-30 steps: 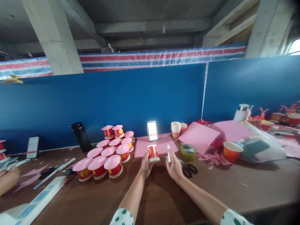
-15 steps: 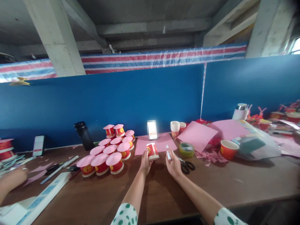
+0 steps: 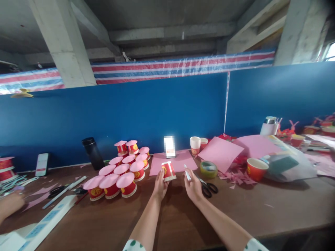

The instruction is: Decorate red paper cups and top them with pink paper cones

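Note:
My left hand (image 3: 160,186) is wrapped round a red paper cup (image 3: 169,171) with white bands and a yellow emblem. The cup is upside down and tilted a little. To its right, my right hand (image 3: 193,186) grips a slim white pen-like tool (image 3: 187,174), its narrow tip pointing up and away from me; its exact kind is unclear. The tool and the cup are apart. Black-handled scissors (image 3: 209,189) lie beside my right hand, partly hidden by it. Behind the cup, pink paper sheets (image 3: 183,161) lie flat on the brown table (image 3: 183,223).
Several red cups topped with pink paper discs (image 3: 109,181) stand at left. Nearby are a black bottle (image 3: 92,153), a power strip (image 3: 49,221) and another person's hand (image 3: 12,205). At right are tape (image 3: 208,169), pink paper scraps (image 3: 238,176) and a red cup (image 3: 257,169).
The cup in my left hand has tilted slightly and shifted a little left. My right hand keeps its hold on the white tool. The view has moved slightly.

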### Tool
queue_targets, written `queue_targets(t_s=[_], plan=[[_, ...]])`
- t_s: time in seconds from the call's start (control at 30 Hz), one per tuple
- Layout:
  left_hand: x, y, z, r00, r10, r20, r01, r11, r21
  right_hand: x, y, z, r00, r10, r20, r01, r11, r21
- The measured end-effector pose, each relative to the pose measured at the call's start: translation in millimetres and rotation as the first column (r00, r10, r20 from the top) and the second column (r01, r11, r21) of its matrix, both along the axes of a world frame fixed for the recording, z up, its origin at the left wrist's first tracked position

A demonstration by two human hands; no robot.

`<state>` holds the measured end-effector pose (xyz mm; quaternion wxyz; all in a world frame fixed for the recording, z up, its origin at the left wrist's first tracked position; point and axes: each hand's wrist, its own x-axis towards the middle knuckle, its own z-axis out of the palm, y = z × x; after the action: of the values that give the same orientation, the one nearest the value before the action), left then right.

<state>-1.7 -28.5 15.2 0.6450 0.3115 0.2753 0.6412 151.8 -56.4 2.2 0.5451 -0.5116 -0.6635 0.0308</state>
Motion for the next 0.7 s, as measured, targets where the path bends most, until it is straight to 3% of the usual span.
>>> queue_targets(t_s=[0.17, 0.37, 0.7], plan=[[-4.9, 0.5, -0.8, 0.999, -0.001, 0.053, 0.003, 0.999, -0.042, 0.0, 0.0, 0.6, 0.997, 0.056, -0.046, -0.055, 0.998, 0.020], [-2.1, 5.3, -6.8, 1.000, 0.022, 0.005, -0.022, 0.999, -0.046, -1.9, -5.0, 8.0, 0.982, 0.118, -0.149, -0.112, 0.993, 0.045], [1.3, 6.3, -5.6, 0.999, 0.034, -0.001, -0.034, 0.999, -0.035, -2.4, -12.9, 17.2, 0.986, 0.140, -0.095, -0.131, 0.987, 0.090]])
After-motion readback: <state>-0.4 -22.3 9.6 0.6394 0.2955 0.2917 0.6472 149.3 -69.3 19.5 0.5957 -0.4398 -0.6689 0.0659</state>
